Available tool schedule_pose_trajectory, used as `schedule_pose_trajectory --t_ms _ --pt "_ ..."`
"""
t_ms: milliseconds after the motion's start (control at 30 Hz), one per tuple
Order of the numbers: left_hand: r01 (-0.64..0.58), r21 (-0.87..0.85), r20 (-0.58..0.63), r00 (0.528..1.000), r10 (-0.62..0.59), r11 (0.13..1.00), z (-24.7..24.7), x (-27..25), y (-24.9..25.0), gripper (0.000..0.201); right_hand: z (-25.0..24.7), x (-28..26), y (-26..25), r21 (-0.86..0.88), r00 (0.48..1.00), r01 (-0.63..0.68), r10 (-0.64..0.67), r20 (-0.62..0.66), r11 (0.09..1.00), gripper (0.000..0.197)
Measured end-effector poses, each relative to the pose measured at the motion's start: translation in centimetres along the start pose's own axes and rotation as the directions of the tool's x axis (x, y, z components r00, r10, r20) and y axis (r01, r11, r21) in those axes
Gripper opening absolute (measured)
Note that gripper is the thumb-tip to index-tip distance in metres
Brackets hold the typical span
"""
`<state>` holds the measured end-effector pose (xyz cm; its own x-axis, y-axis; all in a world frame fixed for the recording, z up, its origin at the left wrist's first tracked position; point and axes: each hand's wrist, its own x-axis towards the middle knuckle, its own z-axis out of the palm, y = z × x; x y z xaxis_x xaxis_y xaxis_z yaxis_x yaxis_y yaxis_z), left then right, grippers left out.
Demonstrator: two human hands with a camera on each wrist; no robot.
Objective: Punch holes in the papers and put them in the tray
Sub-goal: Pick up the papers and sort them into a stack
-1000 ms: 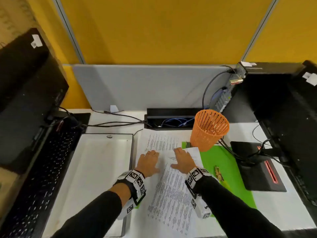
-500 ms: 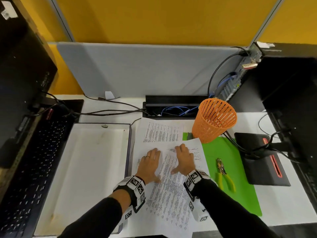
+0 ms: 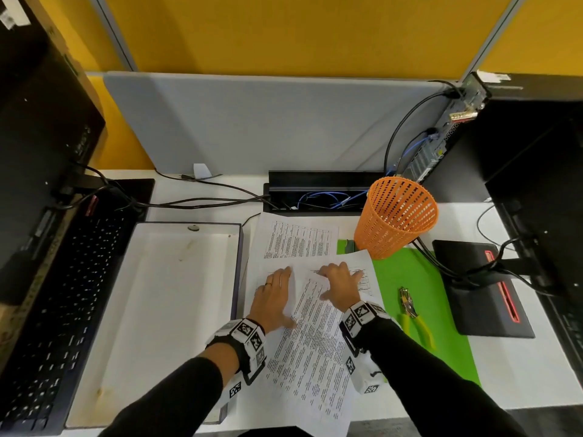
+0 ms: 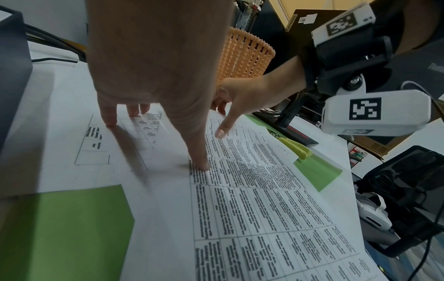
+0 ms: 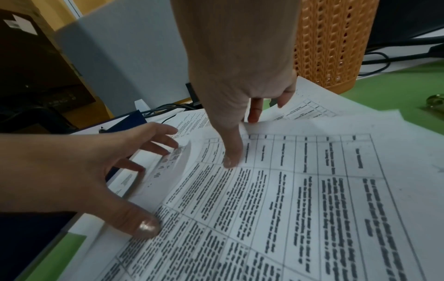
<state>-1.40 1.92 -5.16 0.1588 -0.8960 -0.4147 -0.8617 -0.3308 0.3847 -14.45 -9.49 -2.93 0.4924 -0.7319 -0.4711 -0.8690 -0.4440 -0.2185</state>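
The tray (image 3: 176,298) is lying left of the papers (image 3: 315,351), the hole punch (image 3: 413,313) right, the basket (image 3: 396,216) behind-right.

two hands (image 3: 274,298), one tray (image 3: 176,310), one orange basket (image 3: 396,216), one punch (image 3: 413,313)

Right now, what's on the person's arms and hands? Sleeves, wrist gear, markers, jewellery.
Both arms are in long black sleeves, the left pushed up the forearm. Each wrist carries a black strap with white camera housings bearing black-and-white square fiducial tags. The left hand wears a thin ring on one finger and has a glittery polished thumbnail. The right hand shows no ring. No gloves; no loose cables are visible on either rig.
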Motion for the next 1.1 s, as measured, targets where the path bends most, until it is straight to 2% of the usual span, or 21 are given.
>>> schedule_pose_trajectory --t_ms 67,100,200,267,333,400,433,500,567,633,800,967,1100 --pt "0.027 -0.126 -0.032 0.999 -0.031 0.992 -0.1 0.1 0.1 0.128 -0.6 0.0 0.1 0.053 0.995 0.004 0.001 -0.095 0.999 0.021" --pt "0.042 -0.199 -0.044 0.998 -0.052 0.979 -0.2 0.1 0.1 0.125 -0.8 0.0 0.2 0.098 0.99 0.015 -0.001 -0.144 0.995 0.019" --pt "0.07 -0.405 -0.084 0.99 -0.114 0.912 -0.2 0.4 -0.3 0.113 -1.4 0.2 0.6 0.214 0.96 0.04 0.022 -0.28 0.976 0.048" --pt "0.079 -0.521 -0.076 0.988 -0.138 0.85 -0.4 0.5 -0.4 0.093 -1.9 0.5 0.7 0.238 0.945 0.052 0.029 -0.325 0.97 0.047" --pt "0.065 -0.563 -0.078 0.988 -0.132 0.824 -0.4 0.6 -0.8 0.063 -2.4 0.8 0.5 0.266 0.932 0.078 0.024 -0.361 0.961 0.033" --pt "0.051 -0.553 -0.097 0.987 -0.125 0.832 -0.5 0.5 -1.3 0.044 -2.7 1.1 0.4 0.292 0.913 0.12 0.009 -0.407 0.949 0.014" --pt "0.048 -0.533 -0.12 0.984 -0.132 0.845 -0.8 0.3 -1.3 0.04 -2.7 1.2 0.4 0.305 0.902 0.142 0.003 -0.431 0.942 0.014" --pt "0.017 -0.493 -0.21 0.968 -0.138 0.87 -1.8 0.3 -1.3 0.031 -2.8 1.4 0.5 0.315 0.893 0.15 0.008 -0.449 0.937 0.032" --pt "-0.03 -0.491 -0.3 0.944 -0.137 0.871 -3.6 0.5 -1.5 0.025 -2.7 1.7 0.8 0.301 0.906 0.113 0.027 -0.423 0.947 0.045" --pt "-0.028 -0.466 -0.381 0.909 -0.172 0.884 -5.8 0.8 -2.2 0.023 -2.4 1.9 1.4 0.262 0.932 0.064 0.036 -0.361 0.963 0.048" --pt "-0.037 -0.401 -0.534 0.822 -0.2 0.915 -11.3 1.2 -4.4 0.035 -1.9 2.2 3.1 0.049 0.969 0.041 -0.028 -0.247 0.998 0.057" --pt "-0.033 -0.396 -0.596 0.769 -0.23 0.918 -14.8 1.0 -5.4 0.034 -2.0 2.7 3.7 -0.148 0.988 0.037 -0.058 -0.144 0.988 0.07" --pt "-0.039 -0.426 -0.606 0.754 -0.253 0.904 -15.5 1.2 -6.0 0.032 -2.0 3.4 4.2 -0.299 0.996 0.035 -0.057 -0.062 0.954 0.086"
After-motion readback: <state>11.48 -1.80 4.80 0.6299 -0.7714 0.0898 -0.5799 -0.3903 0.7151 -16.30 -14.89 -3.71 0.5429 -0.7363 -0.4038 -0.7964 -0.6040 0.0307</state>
